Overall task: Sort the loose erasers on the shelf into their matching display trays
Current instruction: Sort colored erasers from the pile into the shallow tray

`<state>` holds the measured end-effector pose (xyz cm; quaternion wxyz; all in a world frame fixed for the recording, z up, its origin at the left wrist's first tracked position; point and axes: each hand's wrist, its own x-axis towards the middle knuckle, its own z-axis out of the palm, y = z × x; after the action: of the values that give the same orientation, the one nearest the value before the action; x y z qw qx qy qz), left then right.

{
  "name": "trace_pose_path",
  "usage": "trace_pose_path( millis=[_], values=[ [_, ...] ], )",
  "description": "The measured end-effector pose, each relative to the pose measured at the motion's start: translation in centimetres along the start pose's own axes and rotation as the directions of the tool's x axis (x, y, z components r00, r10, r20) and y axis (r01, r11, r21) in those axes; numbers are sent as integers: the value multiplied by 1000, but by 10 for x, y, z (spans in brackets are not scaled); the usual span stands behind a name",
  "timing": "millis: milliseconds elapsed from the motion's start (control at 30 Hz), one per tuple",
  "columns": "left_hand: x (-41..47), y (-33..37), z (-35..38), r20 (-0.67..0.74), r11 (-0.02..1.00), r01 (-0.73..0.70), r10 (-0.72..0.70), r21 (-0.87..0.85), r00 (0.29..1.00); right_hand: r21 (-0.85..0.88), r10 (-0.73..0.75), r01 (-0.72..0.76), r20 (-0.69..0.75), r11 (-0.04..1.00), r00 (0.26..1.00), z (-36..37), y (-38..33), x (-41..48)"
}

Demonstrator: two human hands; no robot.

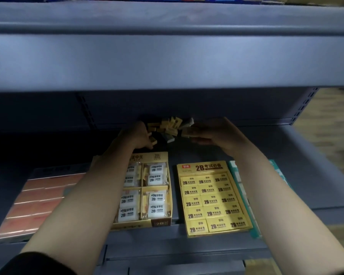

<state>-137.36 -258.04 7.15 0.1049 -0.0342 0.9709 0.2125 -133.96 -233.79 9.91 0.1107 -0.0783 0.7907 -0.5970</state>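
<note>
While left hand [137, 135] pinches yellow eraser [153, 141], right hand [213, 133] grips second eraser [186, 133]; long axes unclear, blurred.

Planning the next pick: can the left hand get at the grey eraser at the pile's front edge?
Probably yes: the grey eraser lies exposed just right of the left hand, only one yellow eraser between them.

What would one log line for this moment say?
left hand: at pile, grip unclear | right hand: pinches eraser
</note>
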Motion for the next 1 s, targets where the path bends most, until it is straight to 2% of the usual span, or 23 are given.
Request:
trace_pose_path(
  millis=[133,333,467,567,800,1000],
  values=[
    [-9,8,-3,9,1000,-22,22,-17,1000,127,42,-48,49,991,998,-8,-2,-27],
    [-49,31,-15,-101,991,-87,77,-106,992,276,75,-91,69,957,995,-15,7,-68],
    [-88,41,-13,-186,984,-152,132,-97,974,272,71,-97,104,957,992,-16,15,-88],
    [-113,47,-3,-251,976,-180,145,-124,957,279,51,-69,73,958,996,-15,23,-96],
    [-146,52,30,-340,965,-236,184,-117,922,217,21,-38,79,975,997,-13,29,-104],
    [-158,45,31,-420,967,-228,161,-115,893,-54,81,-83,-41,995,996,15,33,-102]
  ],
)
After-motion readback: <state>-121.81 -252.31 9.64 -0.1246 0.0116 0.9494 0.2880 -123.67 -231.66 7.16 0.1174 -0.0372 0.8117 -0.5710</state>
